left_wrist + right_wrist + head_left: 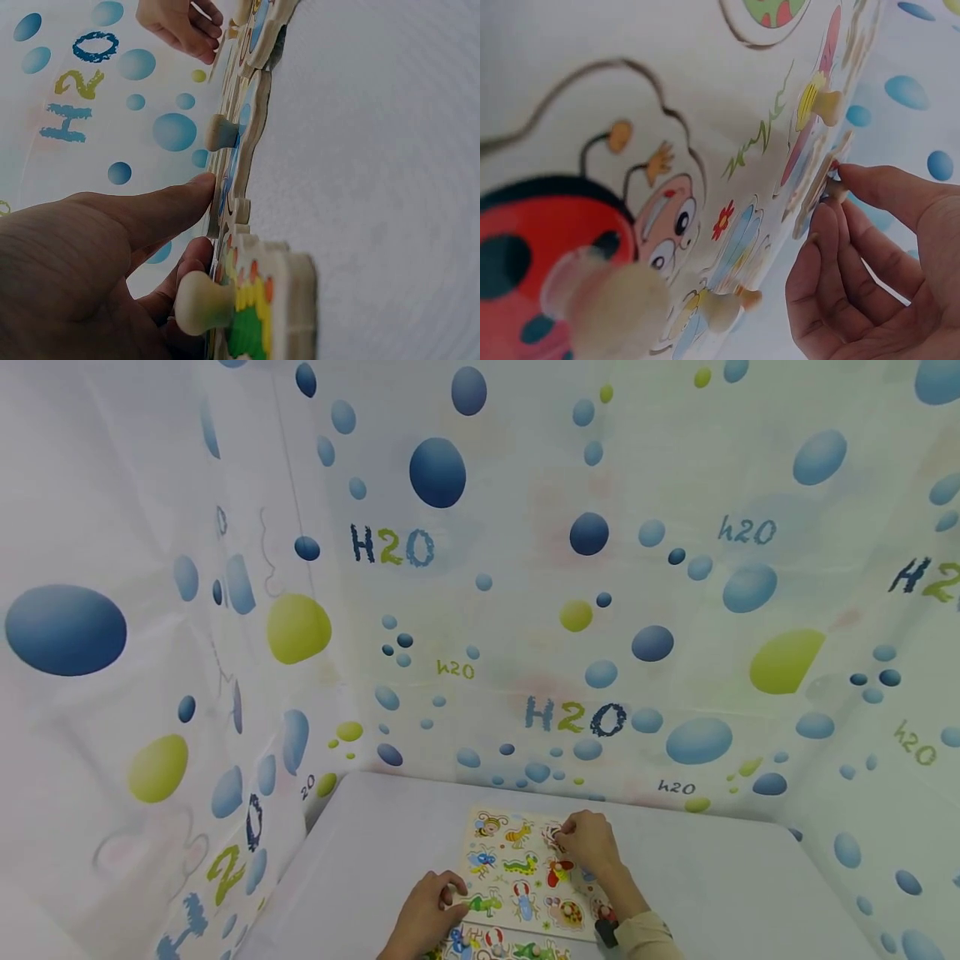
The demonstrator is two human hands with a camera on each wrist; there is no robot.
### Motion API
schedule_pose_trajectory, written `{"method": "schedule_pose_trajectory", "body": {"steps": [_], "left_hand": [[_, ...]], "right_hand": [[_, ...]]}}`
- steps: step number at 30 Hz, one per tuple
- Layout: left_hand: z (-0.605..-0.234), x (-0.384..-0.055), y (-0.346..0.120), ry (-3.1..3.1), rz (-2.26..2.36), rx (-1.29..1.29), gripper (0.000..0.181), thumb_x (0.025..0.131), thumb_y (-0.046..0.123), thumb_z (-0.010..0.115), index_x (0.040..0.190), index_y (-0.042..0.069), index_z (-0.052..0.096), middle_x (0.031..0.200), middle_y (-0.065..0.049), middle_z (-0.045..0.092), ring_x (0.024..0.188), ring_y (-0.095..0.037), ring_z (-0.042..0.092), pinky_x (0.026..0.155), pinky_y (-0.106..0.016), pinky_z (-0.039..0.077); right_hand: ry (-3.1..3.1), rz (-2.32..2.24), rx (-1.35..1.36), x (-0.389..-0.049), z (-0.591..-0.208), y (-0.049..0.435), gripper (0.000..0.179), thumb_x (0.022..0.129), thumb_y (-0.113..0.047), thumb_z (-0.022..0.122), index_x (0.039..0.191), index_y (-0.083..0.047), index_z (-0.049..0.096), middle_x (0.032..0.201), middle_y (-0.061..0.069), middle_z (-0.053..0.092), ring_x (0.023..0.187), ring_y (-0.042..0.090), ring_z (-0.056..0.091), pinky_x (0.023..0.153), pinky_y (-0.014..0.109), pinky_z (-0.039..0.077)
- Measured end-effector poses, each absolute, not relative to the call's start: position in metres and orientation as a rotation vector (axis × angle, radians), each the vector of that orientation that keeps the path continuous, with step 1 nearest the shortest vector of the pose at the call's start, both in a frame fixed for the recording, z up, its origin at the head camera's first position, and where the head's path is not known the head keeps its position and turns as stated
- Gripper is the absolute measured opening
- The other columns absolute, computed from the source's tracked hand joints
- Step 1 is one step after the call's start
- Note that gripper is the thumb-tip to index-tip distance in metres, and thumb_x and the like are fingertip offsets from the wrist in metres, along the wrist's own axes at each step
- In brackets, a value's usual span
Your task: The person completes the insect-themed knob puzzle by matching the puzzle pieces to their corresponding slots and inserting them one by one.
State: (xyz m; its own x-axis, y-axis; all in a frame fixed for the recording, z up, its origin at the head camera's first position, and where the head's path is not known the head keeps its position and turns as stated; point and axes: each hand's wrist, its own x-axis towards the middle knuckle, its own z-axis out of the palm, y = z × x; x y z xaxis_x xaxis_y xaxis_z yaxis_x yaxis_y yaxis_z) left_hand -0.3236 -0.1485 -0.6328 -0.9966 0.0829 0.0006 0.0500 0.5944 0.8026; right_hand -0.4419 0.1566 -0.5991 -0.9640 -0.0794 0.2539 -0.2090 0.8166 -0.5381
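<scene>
A wooden insect puzzle board (498, 881) lies on the white table. At its upper right, my right hand (588, 842) pinches the knob of a puzzle piece (817, 184) between thumb and fingers; the piece's picture is mostly hidden. That piece is at the board, close to its far edge. My left hand (429, 912) rests at the left edge by the green grasshopper picture (483, 904), its thumb and fingertips touching the board with a gap between them. Knobbed pieces, including a ladybug (562, 255) and a red-winged insect (558, 872), sit on the board's right side.
Several loose knobbed pieces (498, 946) lie along the near side of the board, one green and yellow (251, 307) close under the left hand. A white sheet printed with blue and green dots (525, 610) hangs behind the table (720, 877) and at both sides.
</scene>
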Motion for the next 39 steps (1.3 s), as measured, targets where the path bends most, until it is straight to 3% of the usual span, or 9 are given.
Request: {"method": "schedule_pose_trajectory", "body": {"steps": [16,30,39], "left_hand": [[-0.636,-0.322,-0.148,2.788,1.39,0.135,0.017,0.09,0.025,0.081,0.1,0.023,0.067,0.086,-0.001,0.049,0.074,-0.015,0.044,0.064,-0.028,0.035],[-0.639,-0.324,-0.15,2.788,1.398,0.138,0.018,0.09,0.027,0.081,0.101,0.023,0.068,0.087,0.0,0.048,0.073,-0.014,0.043,0.064,-0.028,0.036],[-0.635,-0.323,-0.151,2.785,1.412,0.137,0.017,0.09,0.025,0.081,0.101,0.022,0.069,0.087,0.0,0.049,0.074,-0.014,0.043,0.065,-0.029,0.036]], "right_hand": [[-2.774,0.857,0.237,-0.446,-0.602,0.156,0.021,0.086,-0.018,0.086,0.071,-0.014,0.07,0.062,-0.007,0.061,0.054,0.01,0.054,0.051,0.03,0.046],[-2.792,0.844,0.232,-0.451,-0.605,0.156,0.017,0.086,-0.018,0.086,0.075,-0.013,0.073,0.068,-0.006,0.064,0.058,0.011,0.055,0.054,0.03,0.047],[-2.755,0.793,0.32,-0.456,-0.605,0.154,0.02,0.083,-0.015,0.087,0.07,-0.014,0.071,0.063,-0.007,0.062,0.056,0.01,0.054,0.054,0.031,0.047]]}}
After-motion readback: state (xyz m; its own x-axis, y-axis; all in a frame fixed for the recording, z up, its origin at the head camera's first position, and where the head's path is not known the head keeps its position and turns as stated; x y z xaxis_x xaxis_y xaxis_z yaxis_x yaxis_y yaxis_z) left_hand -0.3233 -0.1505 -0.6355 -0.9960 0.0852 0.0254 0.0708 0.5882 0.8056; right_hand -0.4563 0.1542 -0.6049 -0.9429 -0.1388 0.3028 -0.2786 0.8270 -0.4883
